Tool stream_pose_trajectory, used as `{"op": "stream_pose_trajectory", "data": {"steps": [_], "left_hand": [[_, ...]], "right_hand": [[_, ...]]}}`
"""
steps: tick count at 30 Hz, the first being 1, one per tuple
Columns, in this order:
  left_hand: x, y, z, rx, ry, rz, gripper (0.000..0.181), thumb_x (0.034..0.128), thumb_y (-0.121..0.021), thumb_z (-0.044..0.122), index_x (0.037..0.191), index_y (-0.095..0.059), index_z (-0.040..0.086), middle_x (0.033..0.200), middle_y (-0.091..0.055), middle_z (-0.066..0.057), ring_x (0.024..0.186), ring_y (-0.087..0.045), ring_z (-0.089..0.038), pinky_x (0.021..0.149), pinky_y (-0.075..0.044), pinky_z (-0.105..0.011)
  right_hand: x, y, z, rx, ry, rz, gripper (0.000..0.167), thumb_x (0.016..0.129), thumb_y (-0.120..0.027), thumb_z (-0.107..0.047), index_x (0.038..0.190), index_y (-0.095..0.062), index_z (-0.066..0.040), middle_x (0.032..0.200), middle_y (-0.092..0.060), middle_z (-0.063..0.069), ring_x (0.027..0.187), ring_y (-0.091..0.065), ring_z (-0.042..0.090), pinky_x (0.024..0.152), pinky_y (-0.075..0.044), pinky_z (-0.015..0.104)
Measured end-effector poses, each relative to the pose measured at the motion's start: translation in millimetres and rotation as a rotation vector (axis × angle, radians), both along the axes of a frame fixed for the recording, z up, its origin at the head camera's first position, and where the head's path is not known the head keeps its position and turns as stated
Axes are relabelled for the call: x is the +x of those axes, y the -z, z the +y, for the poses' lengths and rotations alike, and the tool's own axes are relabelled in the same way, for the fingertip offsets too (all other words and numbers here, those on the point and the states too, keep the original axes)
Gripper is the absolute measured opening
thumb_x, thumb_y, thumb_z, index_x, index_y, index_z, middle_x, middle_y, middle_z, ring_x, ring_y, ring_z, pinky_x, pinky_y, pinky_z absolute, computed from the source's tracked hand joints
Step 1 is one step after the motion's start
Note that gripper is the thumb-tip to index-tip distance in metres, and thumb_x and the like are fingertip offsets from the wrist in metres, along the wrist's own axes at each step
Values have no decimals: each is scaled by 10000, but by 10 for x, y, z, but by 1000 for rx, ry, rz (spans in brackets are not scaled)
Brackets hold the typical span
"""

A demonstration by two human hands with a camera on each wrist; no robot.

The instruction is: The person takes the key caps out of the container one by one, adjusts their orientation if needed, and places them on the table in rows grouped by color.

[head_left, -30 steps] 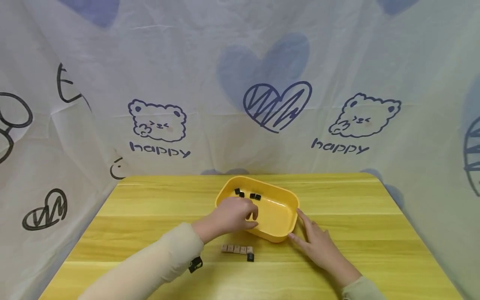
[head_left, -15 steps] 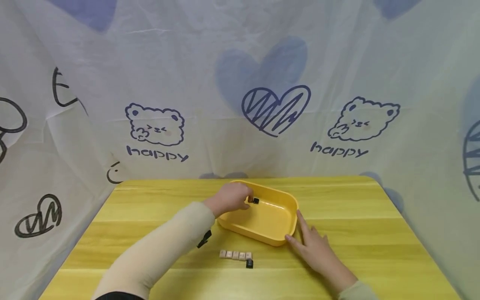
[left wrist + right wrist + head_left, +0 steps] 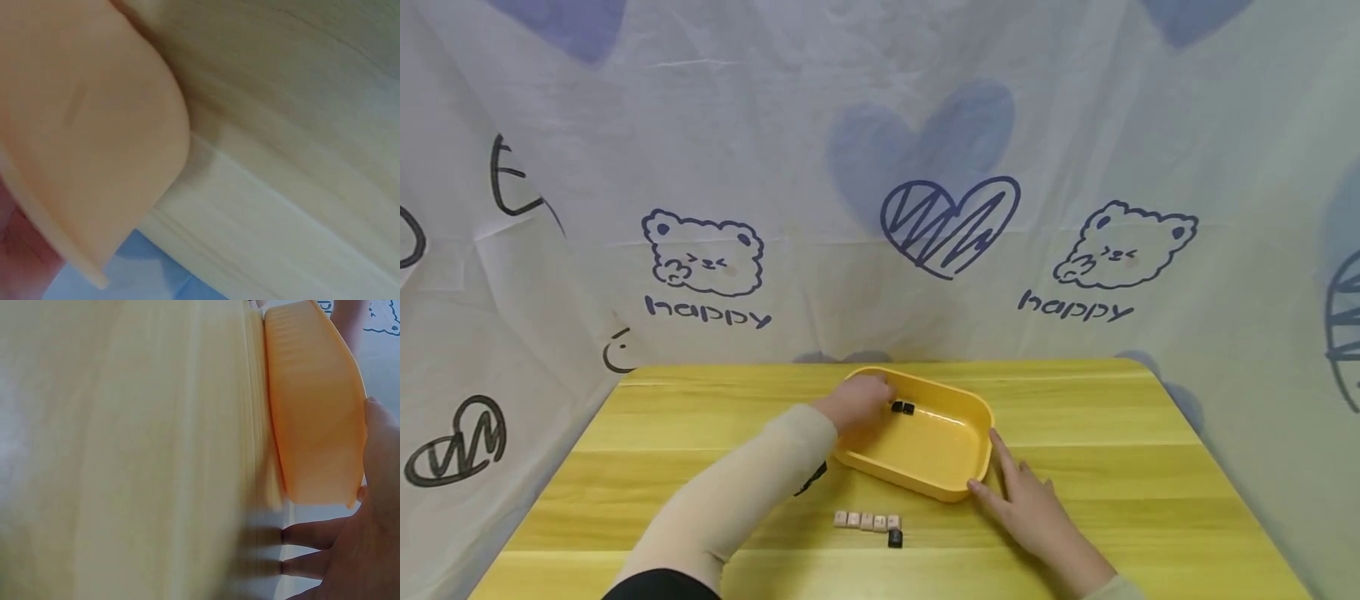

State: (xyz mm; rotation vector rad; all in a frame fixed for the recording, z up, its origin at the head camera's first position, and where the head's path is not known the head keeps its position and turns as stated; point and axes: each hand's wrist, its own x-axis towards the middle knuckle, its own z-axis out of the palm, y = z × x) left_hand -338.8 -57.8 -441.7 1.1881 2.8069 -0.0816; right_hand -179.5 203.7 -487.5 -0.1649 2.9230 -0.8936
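Note:
My left hand (image 3: 857,402) reaches over the left rim of a yellow plastic basin (image 3: 951,492). Its fingers point down at the far left inside, and the fingertips are hidden, so any hold does not show. Two small black keycaps (image 3: 903,407) lie on the basin floor just right of these fingers. At the basin's right end, my right hand (image 3: 1037,512) rests thumb and forefinger against the outside, fingers spread and fairly straight. The left wrist view shows the basin's outer wall (image 3: 119,137) close up; in the right wrist view my right hand (image 3: 369,531) touches the rim.
In front of the basin, several pale keycaps (image 3: 867,522) form a row on the wooden table (image 3: 1120,483). One black keycap (image 3: 895,539) sits below the row's right end. A patterned white cloth (image 3: 820,167) hangs behind the table.
My left hand has gone from the basin's near left part to its far left part, passing over black keycaps there. My right hand stays at the right end. The view has tilted slightly up.

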Motion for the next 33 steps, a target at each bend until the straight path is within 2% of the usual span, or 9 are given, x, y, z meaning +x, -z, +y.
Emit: {"op": "stream_pose_trajectory", "data": {"steps": [6,10,13,16,18,21,25,29,33], "left_hand": [[13,115,-33,-54,5,48,96,981,-569,113,934,-651,94,887,-644,-74,831,-617,-231,756,-508,-358],[61,151,-62,-30,31,60,185,991,-559,130,818,-623,121,827,-645,-39,791,-614,-210,761,-505,-350],[115,146,-72,3,34,36,224,990,-566,139,774,-626,122,773,-621,-8,741,-590,-187,740,-497,-349],[156,118,-73,17,16,-9,206,985,-574,129,794,-647,106,761,-608,-2,717,-562,-178,710,-483,-343],[173,84,-67,38,0,-30,147,966,-594,90,854,-689,93,820,-651,-13,765,-595,-182,735,-498,-331],[186,23,-58,84,3,-29,103,902,-649,14,939,-726,72,933,-699,-44,872,-645,-207,803,-518,-323],[216,-77,-64,136,25,1,183,835,-707,-21,996,-736,59,1008,-709,-65,953,-656,-238,866,-513,-344],[274,-162,-88,180,19,-20,208,839,-721,-2,1036,-735,64,1034,-706,-59,981,-650,-232,877,-510,-346],[391,-241,-96,237,34,-35,196,844,-739,24,1036,-743,59,1024,-709,-57,968,-652,-219,859,-520,-338]], "right_hand": [[19,17,-28,1,-7,17,841,952,-445,-624,1580,-70,-208,1452,-399,262,1323,-305,545,1003,-122,762],[18,22,-40,1,-7,20,842,950,-447,-626,1580,-69,-214,1455,-394,265,1327,-305,539,1008,-121,758],[14,21,-41,0,-8,24,841,951,-447,-624,1580,-71,-212,1454,-390,273,1327,-306,537,1006,-121,759],[10,21,-42,0,-13,26,843,950,-447,-625,1580,-74,-207,1454,-390,274,1327,-308,537,1003,-124,762],[7,23,-42,-1,-16,25,845,948,-448,-628,1579,-76,-206,1454,-391,275,1327,-308,536,1002,-126,762],[10,18,-38,-4,-17,25,847,948,-453,-624,1579,-82,-198,1447,-388,291,1323,-307,544,1003,-125,761],[12,12,-26,2,-15,27,849,950,-453,-620,1577,-89,-179,1435,-389,311,1317,-308,551,1001,-128,759],[10,21,-15,13,-17,23,848,953,-439,-625,1577,-78,-178,1439,-382,310,1317,-308,551,998,-131,761],[12,37,-2,21,-14,23,848,956,-431,-626,1578,-64,-182,1444,-375,311,1314,-309,555,994,-133,764]]}}
